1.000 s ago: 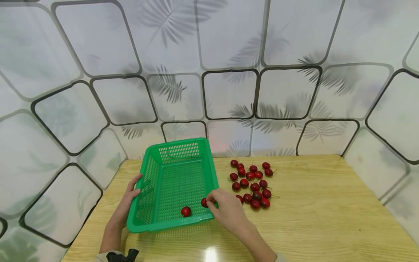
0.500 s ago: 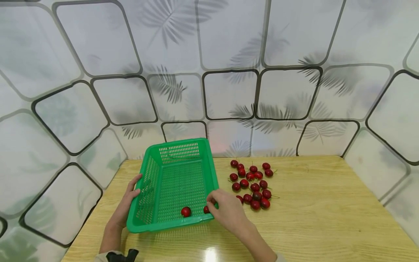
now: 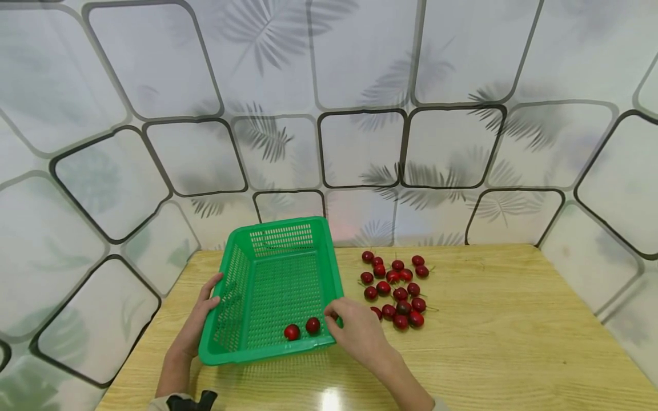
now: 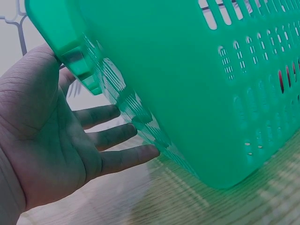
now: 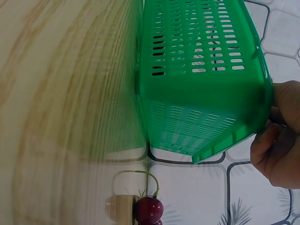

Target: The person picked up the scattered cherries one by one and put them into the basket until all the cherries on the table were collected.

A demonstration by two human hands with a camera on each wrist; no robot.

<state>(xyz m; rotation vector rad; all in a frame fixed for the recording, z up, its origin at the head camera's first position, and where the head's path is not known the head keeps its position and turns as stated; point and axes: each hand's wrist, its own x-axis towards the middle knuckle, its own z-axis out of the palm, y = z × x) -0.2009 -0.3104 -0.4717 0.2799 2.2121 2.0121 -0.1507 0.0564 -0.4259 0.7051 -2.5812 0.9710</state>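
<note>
Two dark red cherries lie in the green plastic basket point(image 3: 272, 354), near its front wall: a left cherry point(image 3: 292, 332) and a right cherry point(image 3: 312, 326). My left hand point(image 3: 197, 319) steadies the basket's left side, thumb at the rim; in the left wrist view, its fingers point(image 4: 117, 161) stretch out along the perforated wall. Over the front right corner hovers my right hand point(image 3: 357, 331), thumb and forefinger bent with a gap between them and nothing held. The right wrist view has this right hand point(image 5: 281, 140) at the rim, some fingers hidden.
To the right of the basket, several loose cherries point(image 3: 400, 293), some with stems, spread over the wooden table point(image 3: 488, 342). One stemmed cherry point(image 5: 149, 209) appears low in the right wrist view. A patterned wall covering point(image 3: 360, 148) rises behind the table's back edge.
The cherry at my right fingertips has come free, dropped to the basket floor and rolled left beside the other one. Both hands and the basket have stayed in place.
</note>
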